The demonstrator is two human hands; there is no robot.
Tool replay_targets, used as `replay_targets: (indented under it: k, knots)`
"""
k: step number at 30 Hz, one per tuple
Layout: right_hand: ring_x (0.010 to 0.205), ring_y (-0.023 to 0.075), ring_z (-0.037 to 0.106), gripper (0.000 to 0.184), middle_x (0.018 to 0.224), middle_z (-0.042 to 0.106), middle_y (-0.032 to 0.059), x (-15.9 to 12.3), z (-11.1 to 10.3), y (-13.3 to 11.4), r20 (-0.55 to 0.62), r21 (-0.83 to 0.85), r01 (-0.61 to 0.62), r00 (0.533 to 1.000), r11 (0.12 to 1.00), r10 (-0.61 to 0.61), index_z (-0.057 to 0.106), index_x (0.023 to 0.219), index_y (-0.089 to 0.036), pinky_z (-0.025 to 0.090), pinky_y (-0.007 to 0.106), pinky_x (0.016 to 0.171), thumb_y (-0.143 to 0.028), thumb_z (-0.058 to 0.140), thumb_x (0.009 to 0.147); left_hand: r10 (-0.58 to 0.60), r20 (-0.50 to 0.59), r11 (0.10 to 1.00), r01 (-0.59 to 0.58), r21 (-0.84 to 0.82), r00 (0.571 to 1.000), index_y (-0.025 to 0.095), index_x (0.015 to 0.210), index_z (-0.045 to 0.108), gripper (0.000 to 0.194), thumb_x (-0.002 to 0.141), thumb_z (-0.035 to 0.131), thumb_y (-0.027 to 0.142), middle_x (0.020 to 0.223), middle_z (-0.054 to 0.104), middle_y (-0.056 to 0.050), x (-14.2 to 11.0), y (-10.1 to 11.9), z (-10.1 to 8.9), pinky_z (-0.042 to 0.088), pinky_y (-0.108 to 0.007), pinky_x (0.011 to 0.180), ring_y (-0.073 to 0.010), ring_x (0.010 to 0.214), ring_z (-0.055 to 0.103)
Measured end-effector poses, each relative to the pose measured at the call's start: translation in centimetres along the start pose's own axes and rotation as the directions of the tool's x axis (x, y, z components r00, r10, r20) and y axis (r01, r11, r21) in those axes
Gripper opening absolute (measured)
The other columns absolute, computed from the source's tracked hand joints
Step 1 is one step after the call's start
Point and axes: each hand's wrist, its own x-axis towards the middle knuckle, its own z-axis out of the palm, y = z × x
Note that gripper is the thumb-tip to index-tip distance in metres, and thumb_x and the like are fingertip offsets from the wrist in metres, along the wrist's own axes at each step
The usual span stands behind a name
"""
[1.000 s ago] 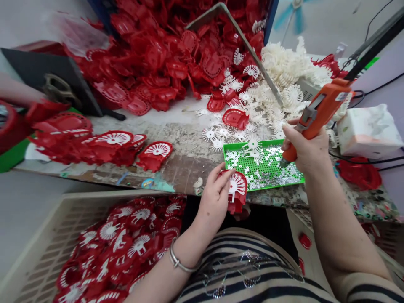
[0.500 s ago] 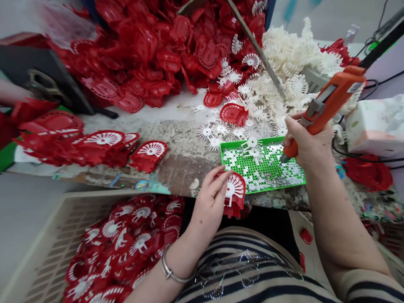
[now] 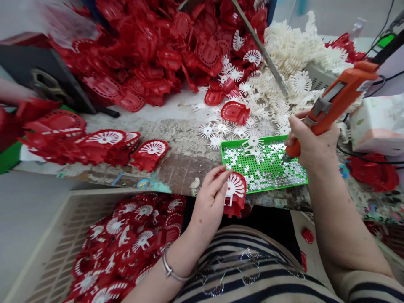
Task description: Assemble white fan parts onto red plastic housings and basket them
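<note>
My left hand (image 3: 210,202) holds a red plastic part (image 3: 241,202) at the bench's front edge, its fingers over the left side. A white fan-shaped piece (image 3: 234,185) with thin spokes lies in that part. In my right hand (image 3: 317,141) is an orange electric screwdriver (image 3: 339,99), fingers wrapped round its body and tip tilted down to the left. The tip hangs over the right part of a green tray (image 3: 222,156) that holds many small silvery washer-like pieces (image 3: 285,172). Two white spoked pieces (image 3: 253,141) lie across the tray's back edge.
Red parts (image 3: 142,46) are heaped at the back, white spoked pieces (image 3: 284,54) at the back right. Assembled red-and-white parts (image 3: 153,151) line the left bench. A pale crate (image 3: 47,252) of similar parts stands below left. Another person's arm (image 3: 15,92) shows at the far left.
The screwdriver and my right hand have shifted slightly to the right. My left hand keeps its hold on the red part, nearly unmoved. The view has shifted a little.
</note>
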Motion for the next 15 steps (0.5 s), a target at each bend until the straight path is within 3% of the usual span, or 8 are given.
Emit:
replay_targets:
  k: [8,12,15]
  knots:
    - [0.035,0.0118,0.047,0.021,0.047,0.052,-0.0071,0.4,0.0,0.1,0.003,0.041,0.014,1.0,0.999,-0.014,0.061,0.078,-0.018,0.04,0.028,0.036,-0.026,0.077,0.067,-0.002,0.006,1.0,0.002,-0.027,1.0,0.02,0.119,0.067,0.033,0.093,0.047,0.021,0.137,0.055,-0.008,0.0,-0.3,0.1,0.037,-0.039,0.115,-0.0193,0.13,0.05]
    - [0.032,0.0116,0.044,0.018,0.043,0.048,-0.0081,0.1,0.6,-2.2,0.003,0.149,0.025,1.0,0.989,-0.025,0.059,0.071,-0.02,0.035,0.026,0.032,-0.023,0.075,0.064,0.016,0.011,0.998,-0.015,-0.061,1.0,0.02,0.118,0.067,0.033,0.093,0.045,0.019,0.136,0.055,-0.009,0.0,-0.3,0.2,0.036,-0.041,0.115,-0.0196,0.13,0.05]
    - [0.031,0.0102,0.039,0.018,0.041,0.045,-0.0095,-0.9,1.9,-4.5,0.066,0.251,-0.04,0.998,0.967,0.024,0.057,0.07,-0.022,0.033,0.025,0.03,-0.021,0.073,0.062,0.031,0.007,0.996,-0.031,-0.085,0.999,0.02,0.117,0.067,0.034,0.092,0.045,0.017,0.135,0.056,-0.009,0.0,-0.3,0.3,0.037,-0.041,0.114,-0.019,0.129,0.051]
